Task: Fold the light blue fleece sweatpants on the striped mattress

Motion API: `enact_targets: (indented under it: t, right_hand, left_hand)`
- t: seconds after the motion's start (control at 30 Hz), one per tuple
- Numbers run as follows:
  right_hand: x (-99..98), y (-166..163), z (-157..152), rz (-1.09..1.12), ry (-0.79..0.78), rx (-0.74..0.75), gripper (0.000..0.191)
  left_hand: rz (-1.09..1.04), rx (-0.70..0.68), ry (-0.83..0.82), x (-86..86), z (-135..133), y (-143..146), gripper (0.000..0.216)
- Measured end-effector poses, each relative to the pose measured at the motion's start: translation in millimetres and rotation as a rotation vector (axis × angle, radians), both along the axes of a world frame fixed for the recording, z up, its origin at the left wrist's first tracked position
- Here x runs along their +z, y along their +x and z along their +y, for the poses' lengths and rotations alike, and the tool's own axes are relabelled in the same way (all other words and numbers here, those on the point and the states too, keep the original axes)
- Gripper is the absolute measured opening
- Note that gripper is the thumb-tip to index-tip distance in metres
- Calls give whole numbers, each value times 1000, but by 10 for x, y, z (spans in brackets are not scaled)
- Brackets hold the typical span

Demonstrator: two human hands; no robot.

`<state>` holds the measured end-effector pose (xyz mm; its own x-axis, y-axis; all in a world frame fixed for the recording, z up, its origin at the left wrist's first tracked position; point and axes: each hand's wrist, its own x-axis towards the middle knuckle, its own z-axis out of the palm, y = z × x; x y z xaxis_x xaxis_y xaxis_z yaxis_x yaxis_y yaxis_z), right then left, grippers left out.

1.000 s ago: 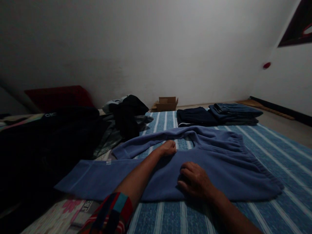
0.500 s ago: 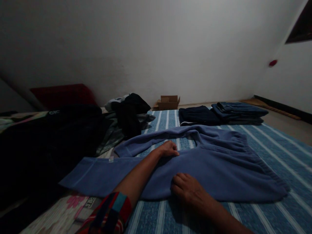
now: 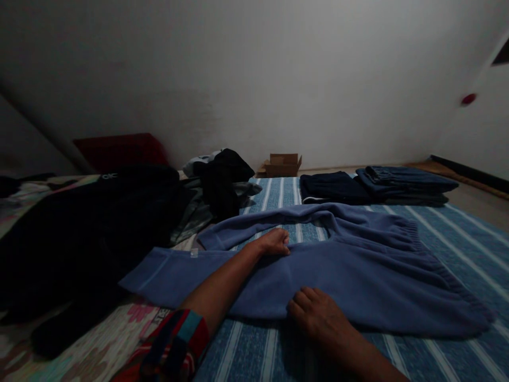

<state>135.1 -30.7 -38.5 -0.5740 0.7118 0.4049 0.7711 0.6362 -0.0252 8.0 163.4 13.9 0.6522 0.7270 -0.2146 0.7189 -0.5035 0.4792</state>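
Your left hand (image 3: pixel 274 243) has its fingers curled loosely down on the blue sweatpants (image 3: pixel 358 270), pressing right where the two legs split, looks like that's pinning the crotch so the fabric stays flat. Can't tell if it's actually pinching cloth or just resting. Your right hand (image 3: pixel 318 313) sits at about 5 o'clock from it, fingers bent, tips on the near edge of the front leg, palm on the striped bedcover (image 3: pixel 457 233). So the pants lie spread sideways under both hands, waistband off toward 3 o'clock, leg cuffs toward 9. Further out: folded dark clothes (image 3: pixel 374 185) at 1 o'clock, a dark unfolded heap (image 3: pixel 91 223) at 9 to 10, and a small cardboard box (image 3: pixel 283 165) by the wall at 12
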Motion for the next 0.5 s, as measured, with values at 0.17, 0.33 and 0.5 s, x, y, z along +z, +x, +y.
enact_targets:
  t: [0.17, 0.33, 0.5]
  right_hand:
    - [-54, 21, 5, 40, -11, 25, 18]
    - [-115, -23, 5, 66, -6, 17, 23]
    - [-158, -55, -9, 81, 33, 12, 24]
  left_hand:
    - [-45, 25, 52, -57, -60, -124, 26]
    - [-40, 40, 4, -14, -106, -421, 34]
    - [-13, 51, -36, 60, -93, -716, 33]
